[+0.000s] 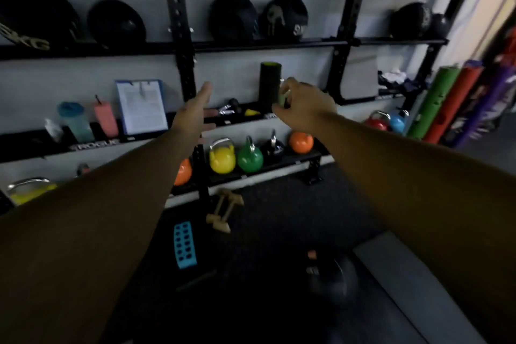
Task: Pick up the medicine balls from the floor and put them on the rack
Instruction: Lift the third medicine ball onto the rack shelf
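While both bare arms reach toward the rack (184,45), the left hand (192,112) is spread flat and holds nothing, its fingers pointing up at the shelves. The right hand (304,103) is curled, with something small and pale green at its fingertips; blur makes it impossible to tell whether that is pinched or merely behind the fingers. Black balls sit on the upper shelf: one (233,17) beside another (284,18) in the middle bay, one (116,22) in the left bay, one (411,19) far right. A dark ball (329,274) lies on the floor (279,218) low between the arms, very dim. A black roller (269,86) stands upright on the middle shelf just left of the right hand. Kettlebells, yellow (222,158) and green (250,156), rest on the bottom shelf
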`<state>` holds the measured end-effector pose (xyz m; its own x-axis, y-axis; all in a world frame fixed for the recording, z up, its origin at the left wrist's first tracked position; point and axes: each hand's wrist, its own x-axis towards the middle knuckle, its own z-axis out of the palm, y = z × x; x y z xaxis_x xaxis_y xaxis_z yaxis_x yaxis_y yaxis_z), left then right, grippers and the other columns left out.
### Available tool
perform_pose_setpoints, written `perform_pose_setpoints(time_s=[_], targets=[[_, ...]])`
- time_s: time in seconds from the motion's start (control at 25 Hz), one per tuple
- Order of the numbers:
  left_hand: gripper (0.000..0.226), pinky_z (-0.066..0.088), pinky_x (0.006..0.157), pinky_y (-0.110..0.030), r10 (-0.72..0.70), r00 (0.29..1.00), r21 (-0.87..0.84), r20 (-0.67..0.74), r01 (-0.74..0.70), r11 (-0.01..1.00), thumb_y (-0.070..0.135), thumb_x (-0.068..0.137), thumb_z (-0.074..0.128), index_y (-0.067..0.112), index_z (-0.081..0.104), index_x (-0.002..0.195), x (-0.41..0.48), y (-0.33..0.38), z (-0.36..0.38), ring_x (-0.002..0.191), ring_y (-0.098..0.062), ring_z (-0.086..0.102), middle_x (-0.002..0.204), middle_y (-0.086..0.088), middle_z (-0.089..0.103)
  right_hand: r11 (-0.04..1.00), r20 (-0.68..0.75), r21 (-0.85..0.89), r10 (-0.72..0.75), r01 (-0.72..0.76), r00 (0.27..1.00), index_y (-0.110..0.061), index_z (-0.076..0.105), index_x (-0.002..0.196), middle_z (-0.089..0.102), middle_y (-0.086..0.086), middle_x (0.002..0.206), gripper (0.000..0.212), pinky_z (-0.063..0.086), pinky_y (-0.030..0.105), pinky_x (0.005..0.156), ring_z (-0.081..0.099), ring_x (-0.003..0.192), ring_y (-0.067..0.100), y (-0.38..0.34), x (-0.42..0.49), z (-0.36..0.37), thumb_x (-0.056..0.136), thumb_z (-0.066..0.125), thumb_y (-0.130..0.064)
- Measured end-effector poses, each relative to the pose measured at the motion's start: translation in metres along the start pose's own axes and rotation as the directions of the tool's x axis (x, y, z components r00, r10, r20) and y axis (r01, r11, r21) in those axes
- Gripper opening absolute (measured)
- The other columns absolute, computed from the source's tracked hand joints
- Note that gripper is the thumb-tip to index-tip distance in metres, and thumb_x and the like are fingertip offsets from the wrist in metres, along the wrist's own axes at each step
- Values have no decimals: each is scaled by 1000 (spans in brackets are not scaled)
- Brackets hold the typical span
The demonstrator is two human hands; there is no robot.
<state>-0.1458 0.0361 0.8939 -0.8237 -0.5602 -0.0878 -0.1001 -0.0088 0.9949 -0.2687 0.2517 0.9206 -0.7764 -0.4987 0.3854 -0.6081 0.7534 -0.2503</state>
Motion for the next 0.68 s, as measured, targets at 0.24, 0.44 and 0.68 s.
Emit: perform_pose_setpoints(time_s=[0.24,0.44,0.68], targets=[[58,44,109,-48,-96,991,30,89,93,995,74,101,47,30,62,135,-67,-63,70,116,-29,65,115,-1,71,991,62,-88,106,-100,993,-28,55,134,71,5,124,52,52,45,94,64,117,34,95,-95,-16,93,60,-59],[68,51,89,-42,-122,992,38,29,121,992,74,101,47,25,62,146,-112,-97,132,133,-34,65,150,-6,66,997,114,-51,57,-51,992,-25,54,133,69,6,125,48,51,39,81,66,110,33,165,-163,-6,95,59,-54],[61,51,105,-49,-264,962,58,-70,268,962,77,97,49,29,70,129,-183,-192,238,118,-30,70,128,-2,74,998,264,62,-2,-15,964,-26,54,135,68,4,125,50,52,44,91,63,114,32,266,-258,46,95,60,-54]])
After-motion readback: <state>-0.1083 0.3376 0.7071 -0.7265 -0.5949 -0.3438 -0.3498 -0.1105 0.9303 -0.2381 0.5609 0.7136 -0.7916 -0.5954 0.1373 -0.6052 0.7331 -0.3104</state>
